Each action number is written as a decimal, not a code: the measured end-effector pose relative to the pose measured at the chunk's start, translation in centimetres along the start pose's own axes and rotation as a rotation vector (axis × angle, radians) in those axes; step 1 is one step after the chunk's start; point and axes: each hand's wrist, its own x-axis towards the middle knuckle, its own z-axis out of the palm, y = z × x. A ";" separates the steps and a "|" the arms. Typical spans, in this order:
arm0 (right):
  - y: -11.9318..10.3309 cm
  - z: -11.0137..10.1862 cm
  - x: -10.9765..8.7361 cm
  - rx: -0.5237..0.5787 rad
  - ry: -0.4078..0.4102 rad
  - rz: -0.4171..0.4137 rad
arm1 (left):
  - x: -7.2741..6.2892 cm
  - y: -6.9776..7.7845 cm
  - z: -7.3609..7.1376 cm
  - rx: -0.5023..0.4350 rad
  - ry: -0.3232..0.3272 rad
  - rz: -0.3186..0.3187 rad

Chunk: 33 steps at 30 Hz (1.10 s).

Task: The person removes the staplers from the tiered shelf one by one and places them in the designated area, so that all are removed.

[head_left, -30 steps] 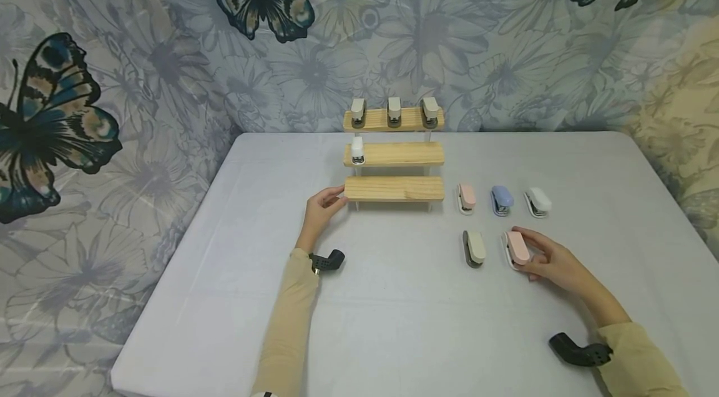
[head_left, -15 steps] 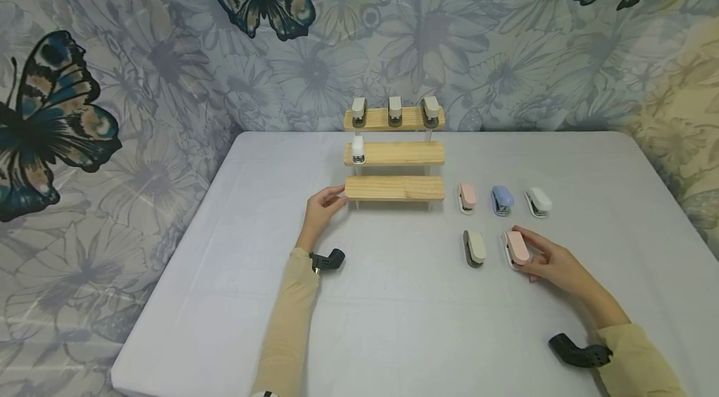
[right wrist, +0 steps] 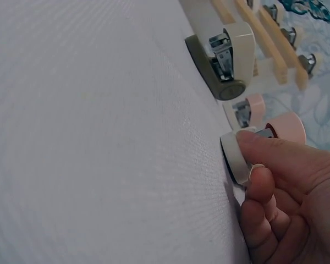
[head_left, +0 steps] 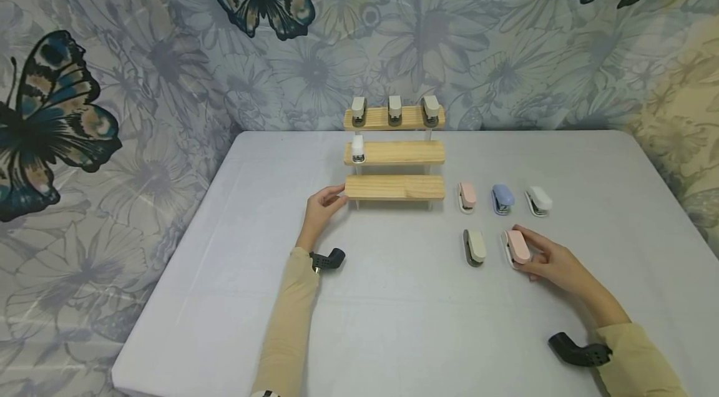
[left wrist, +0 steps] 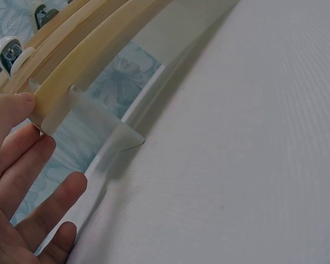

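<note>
My right hand (head_left: 553,261) pinches a pink stapler with a white base (head_left: 517,246) at the table's right side. In the right wrist view the thumb lies along the pale base (right wrist: 235,158) of that stapler. My left hand (head_left: 321,213) holds the left end of the lowest board of a three-tier wooden display stand (head_left: 395,187). The left wrist view has the thumb on that board's end, fingers below it, the others spread. Left of the held stapler lies a cream stapler with a dark base (head_left: 476,248).
Behind the held stapler lie a smaller pink stapler (head_left: 467,197), a blue stapler (head_left: 502,198) and a white stapler (head_left: 539,201). Three cream staplers stand on the top tier, including a middle one (head_left: 394,108). Another white stapler (head_left: 357,149) is at the middle tier's left end.
</note>
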 end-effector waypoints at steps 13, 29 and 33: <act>-0.1 -0.2 0.0 -0.021 -0.015 0.003 | 0.0 0.5 0.1 0.007 0.011 -0.011; -1.0 0.1 -0.1 -0.058 0.003 0.058 | -0.1 0.5 0.1 0.016 0.009 -0.007; -1.4 0.3 -0.1 -0.091 -0.004 0.101 | -0.1 0.5 0.1 0.026 0.008 -0.006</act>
